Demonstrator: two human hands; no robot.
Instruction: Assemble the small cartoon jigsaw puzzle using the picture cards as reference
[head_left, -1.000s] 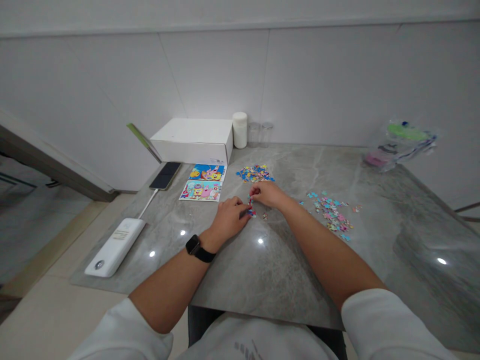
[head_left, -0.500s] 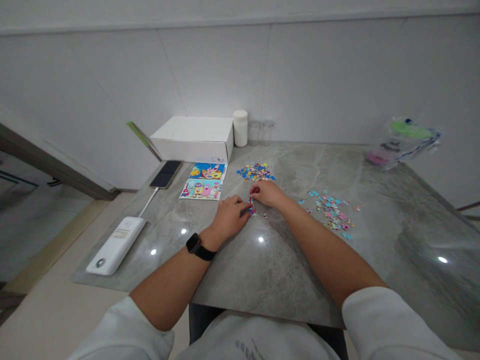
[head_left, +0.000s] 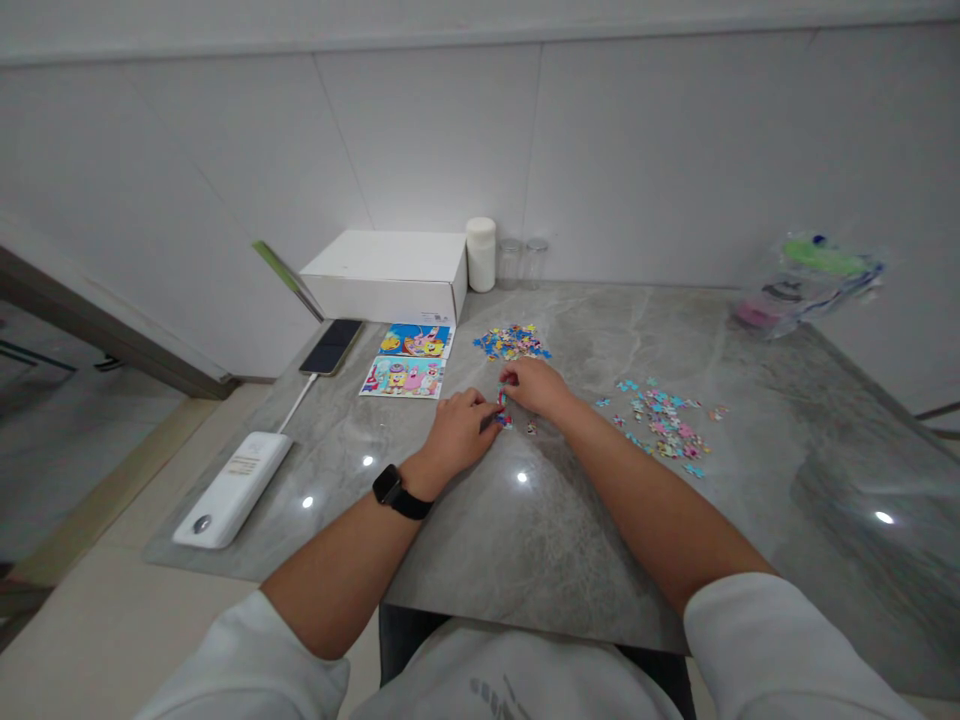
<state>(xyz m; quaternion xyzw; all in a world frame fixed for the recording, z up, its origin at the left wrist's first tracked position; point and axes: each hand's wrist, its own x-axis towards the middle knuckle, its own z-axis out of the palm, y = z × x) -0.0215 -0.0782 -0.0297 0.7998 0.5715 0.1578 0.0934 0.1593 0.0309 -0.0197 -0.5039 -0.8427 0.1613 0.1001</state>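
Several joined jigsaw pieces (head_left: 506, 422) form a small strip on the table between my hands. My left hand (head_left: 463, 428) lies on the table at the strip's left side, fingers closed together with their tips on its edge. At the strip's upper end, my right hand (head_left: 531, 386) pinches a jigsaw piece, mostly covered by the fingers. One loose piece (head_left: 532, 427) rests just right of the strip. Farther back is a pile of blue and yellow pieces (head_left: 513, 343). To the right spreads a pile of pink and light-blue pieces (head_left: 671, 425).
Two cartoon picture cards (head_left: 405, 378) lie left of my hands. Beyond them are a phone (head_left: 331, 347), a cabled white power bank (head_left: 234, 490), a white box (head_left: 386, 280), a white bottle (head_left: 481, 255) and two glasses (head_left: 523, 265). A plastic bag (head_left: 806, 285) sits at the back right.
Hardly anything differs. Both hands stay at the small strip of jigsaw pieces, and the view has shifted very slightly.
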